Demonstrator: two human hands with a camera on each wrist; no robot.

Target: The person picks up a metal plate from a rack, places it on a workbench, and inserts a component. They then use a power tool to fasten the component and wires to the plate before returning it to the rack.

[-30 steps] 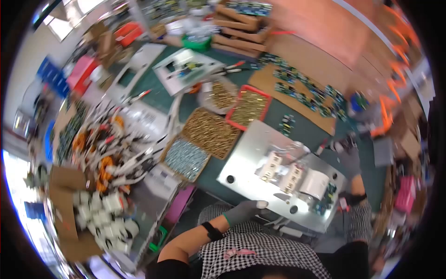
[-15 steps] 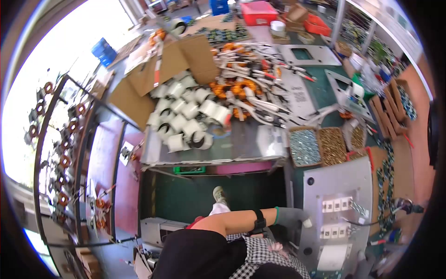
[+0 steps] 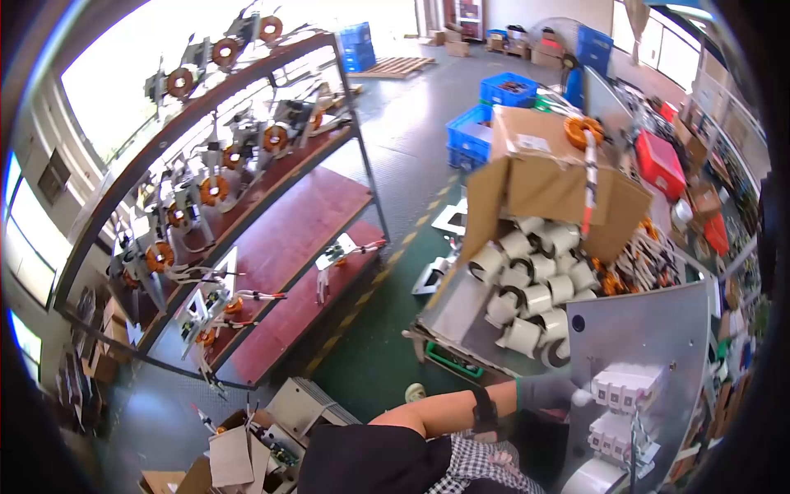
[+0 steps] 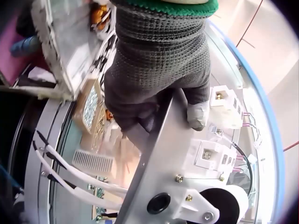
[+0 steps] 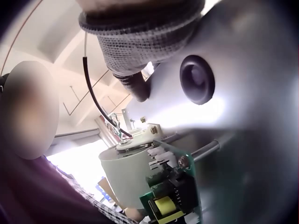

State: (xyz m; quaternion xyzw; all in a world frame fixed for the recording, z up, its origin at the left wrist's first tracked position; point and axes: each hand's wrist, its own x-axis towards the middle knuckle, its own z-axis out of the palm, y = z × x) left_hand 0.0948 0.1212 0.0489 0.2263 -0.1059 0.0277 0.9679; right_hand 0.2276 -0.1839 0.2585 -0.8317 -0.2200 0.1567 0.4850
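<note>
A silver metal panel [image 3: 638,329] stands tilted up before the body. My gloved left hand [image 3: 550,390] grips its edge, the thumb [image 4: 198,115] on the face and the fingers partly hidden behind. In the right wrist view, my gloved right hand [image 5: 145,51] holds another edge, with its thumb on the face and the other fingers hidden. White terminal blocks [image 3: 627,385], a white cylinder [image 5: 124,175] and a green circuit board with components [image 5: 192,179] are mounted on the panel. A black grommet [image 5: 197,79] sits in it.
At left stands a rack [image 3: 300,206] bearing assemblies with orange coils. A cardboard box [image 3: 547,181] and white cylindrical parts [image 3: 522,337] occupy a bench beside the panel. Boxes [image 3: 234,457] sit low at front left. Striped tape [image 3: 362,296] marks the floor.
The head view has swung left, from the workbench to the rack. The panel, lying flat on the table earlier, is now raised and tilted. My right hand has gone from the far side to the panel's edge.
</note>
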